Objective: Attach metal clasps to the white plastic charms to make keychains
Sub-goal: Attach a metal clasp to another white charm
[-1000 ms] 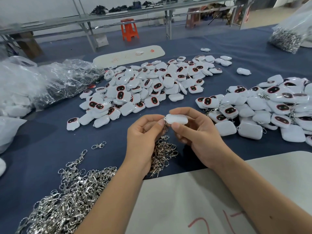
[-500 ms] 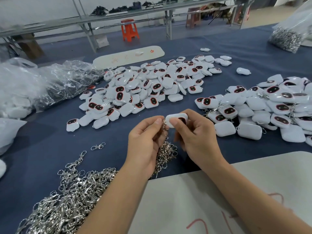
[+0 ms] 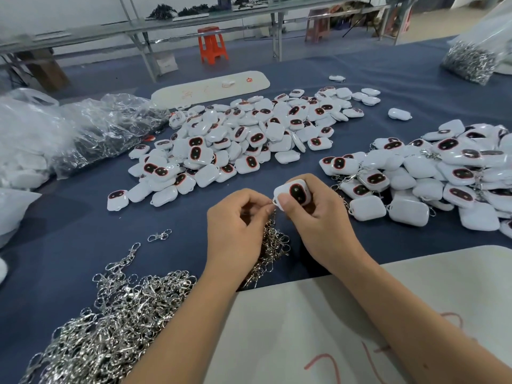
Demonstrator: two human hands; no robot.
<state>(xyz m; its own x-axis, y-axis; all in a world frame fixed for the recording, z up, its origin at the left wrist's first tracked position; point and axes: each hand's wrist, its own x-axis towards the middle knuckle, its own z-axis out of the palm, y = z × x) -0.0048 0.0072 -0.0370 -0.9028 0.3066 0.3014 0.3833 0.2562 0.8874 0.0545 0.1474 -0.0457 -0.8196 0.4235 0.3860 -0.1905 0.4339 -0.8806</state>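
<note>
My right hand (image 3: 318, 220) grips a white plastic charm (image 3: 293, 193) with a dark red-rimmed face turned toward me. My left hand (image 3: 235, 231) pinches a metal clasp at the charm's lower left corner, and a bunch of silver clasps (image 3: 270, 245) hangs below its fingers. A large pile of loose clasps (image 3: 110, 314) lies at the lower left. Bare charms are heaped in the middle (image 3: 249, 137). Charms with clasps on them are heaped at the right (image 3: 432, 176).
Clear plastic bags (image 3: 83, 134) lie at the left. A white board (image 3: 360, 328) sits at the near edge under my forearms, another (image 3: 210, 85) at the back. A bag of clasps (image 3: 471, 59) stands far right. One clasp (image 3: 160, 235) lies alone on the blue cloth.
My right hand has turned the charm from edge-on to face toward me. Both hands have shifted slightly closer together at the charm's corner.
</note>
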